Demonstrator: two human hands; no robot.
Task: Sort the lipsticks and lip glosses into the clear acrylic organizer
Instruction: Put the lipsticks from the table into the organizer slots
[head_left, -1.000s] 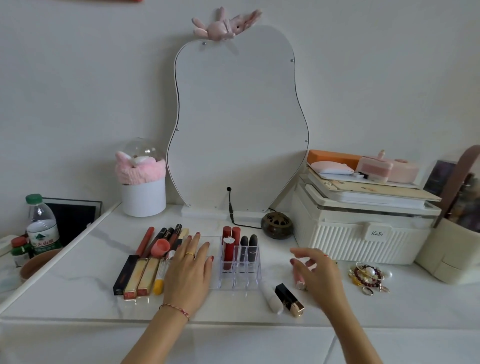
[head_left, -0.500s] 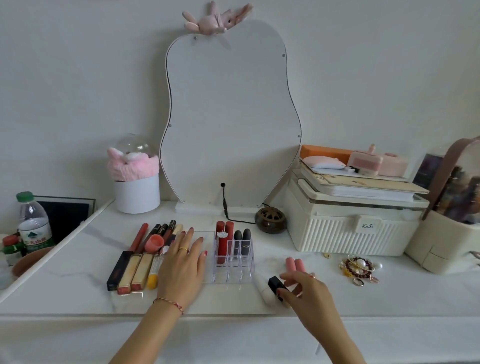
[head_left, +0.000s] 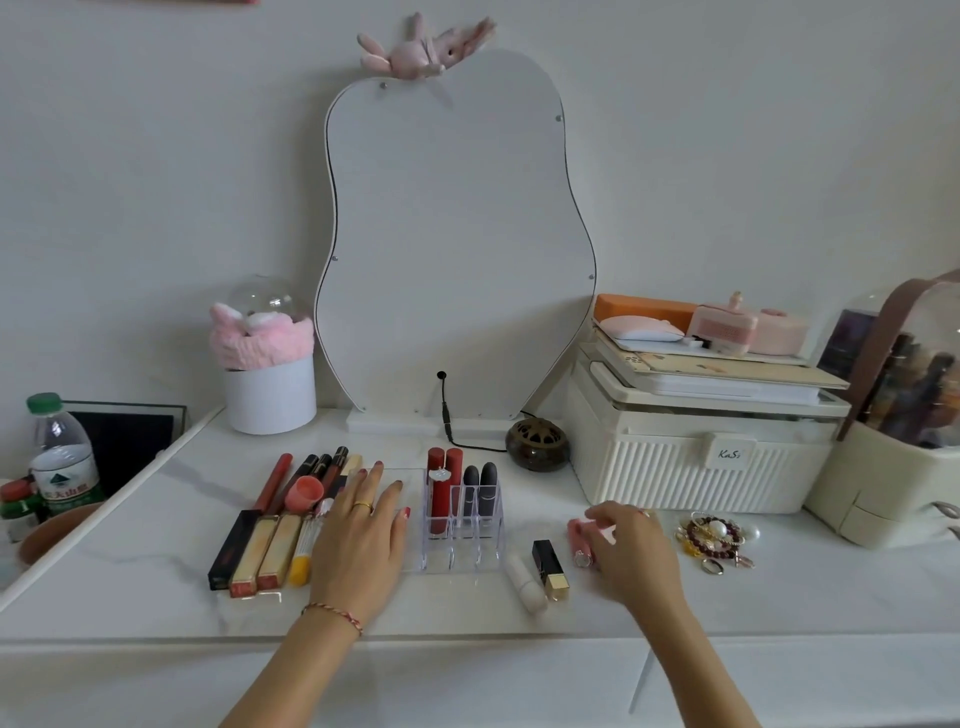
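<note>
The clear acrylic organizer (head_left: 462, 552) stands mid-table with two red tubes (head_left: 441, 493) and two dark grey lipsticks (head_left: 480, 488) upright in its back slots. My left hand (head_left: 363, 540) lies flat, fingers straight, just left of the organizer, on a clear flat panel. Further left lie several lip glosses (head_left: 311, 473), two gold boxes (head_left: 265, 553), a black box (head_left: 228, 551) and a yellow tube (head_left: 300, 558). My right hand (head_left: 628, 553) curls over a pink lipstick (head_left: 577, 540) lying right of the organizer. A white lipstick (head_left: 527, 582) and a black-and-gold lipstick (head_left: 550, 569) lie between hand and organizer.
A pear-shaped mirror (head_left: 452, 249) leans at the back with a cable and a dark round burner (head_left: 537, 444). A white ribbed storage box (head_left: 691, 462), jewellery (head_left: 714, 535) and a beige bag (head_left: 893, 483) fill the right. A white pot (head_left: 270, 395) and water bottle (head_left: 60, 457) stand left.
My right hand has left the black-and-gold lipstick and moved right onto the pink lipstick. My left hand has stayed flat beside the organizer.
</note>
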